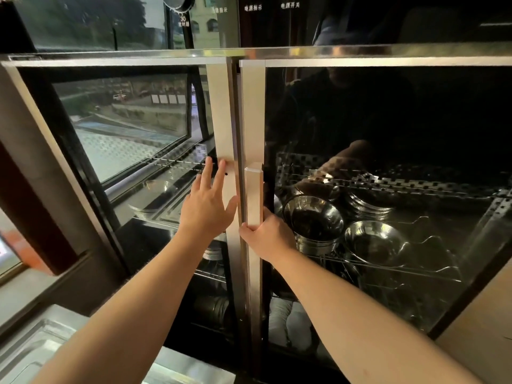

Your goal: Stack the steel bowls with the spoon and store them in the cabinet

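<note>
A glass-fronted cabinet [249,112] with two doors fills the view. My right hand [266,236] grips the lower end of the pale vertical handle [254,192] on the right door. Flat against the left door's metal frame [221,115] lies my left hand [206,206], fingers spread. Behind the right glass, a stack of steel bowls [314,220] and another steel bowl [374,242] stand on a wire shelf [401,268]. Both doors look closed. I see no spoon.
More steel plates [368,206] sit behind the bowls, and steel dishes [155,198] show behind the left glass. Lower shelves hold more ware. A steel tray [33,347] lies at the bottom left. A control panel [266,12] tops the cabinet.
</note>
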